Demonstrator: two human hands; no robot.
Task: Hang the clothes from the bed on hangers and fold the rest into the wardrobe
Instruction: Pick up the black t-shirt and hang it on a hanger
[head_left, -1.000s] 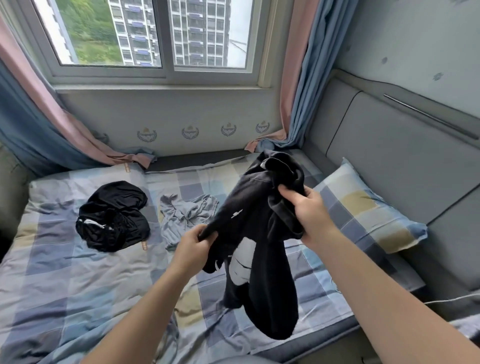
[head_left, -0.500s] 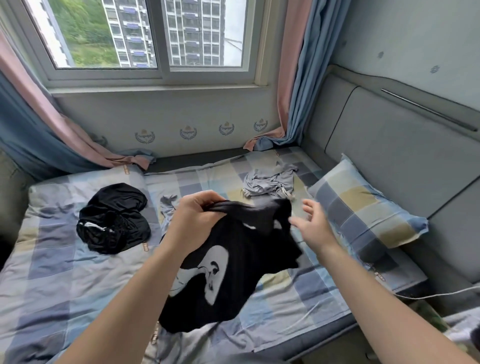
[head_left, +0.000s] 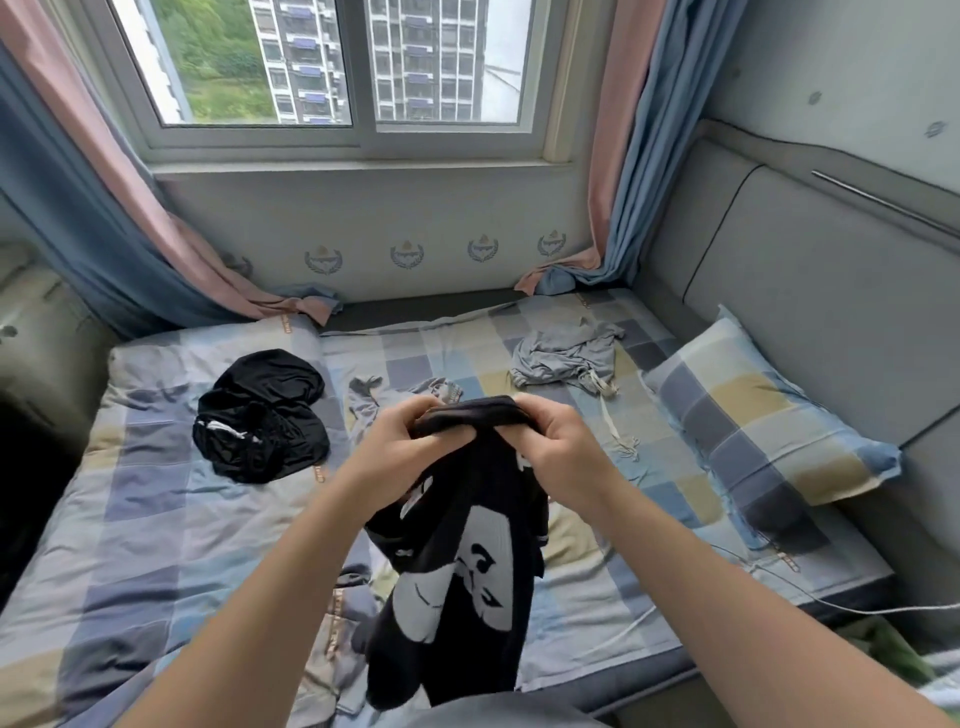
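A black T-shirt (head_left: 457, 582) with a white face print hangs in front of me above the checked bed (head_left: 156, 545). My left hand (head_left: 400, 447) and my right hand (head_left: 556, 452) both grip its top edge, close together, knuckles nearly touching. A crumpled black garment (head_left: 262, 415) lies on the bed to the left. Farther back on the right lies a grey garment (head_left: 566, 358) with drawstrings. Another grey garment (head_left: 374, 400) shows partly behind my hands.
A checked pillow (head_left: 753, 415) leans against the grey padded headboard (head_left: 831, 291) on the right. Pink and blue curtains (head_left: 618, 156) frame the window (head_left: 337, 67) behind the bed. A white cable (head_left: 831, 603) runs along the bed's right edge.
My right hand let go of the shirt, then took hold again at the top edge beside my left hand. The shirt turned and now hangs lengthwise with its print facing me.
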